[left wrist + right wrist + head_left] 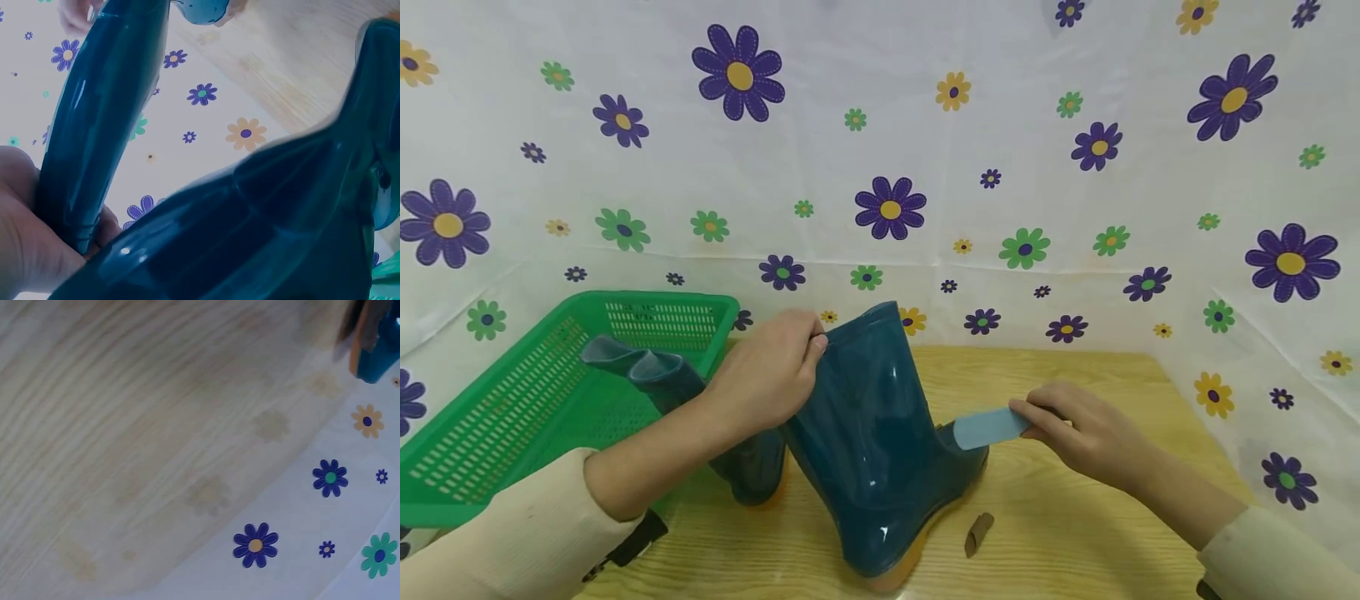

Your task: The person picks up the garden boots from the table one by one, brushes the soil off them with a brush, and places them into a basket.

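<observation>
On the left a green basket (482,408) sits by a spare dark-teal boot (762,471), and the left hand (771,367) pinches the top rim of the tilted teal boot (872,433) mid-table. A brown curl (979,534) lies beside it; farther right, the right hand (1082,433) grips a flat light-blue tool (991,428) at the boot's foot.

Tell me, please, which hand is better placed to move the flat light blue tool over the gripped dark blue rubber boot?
The right hand, I think: it holds the tool at the foot of the boot. The left hand grips the boot's top edge, so it seems better suited to steadying.
</observation>
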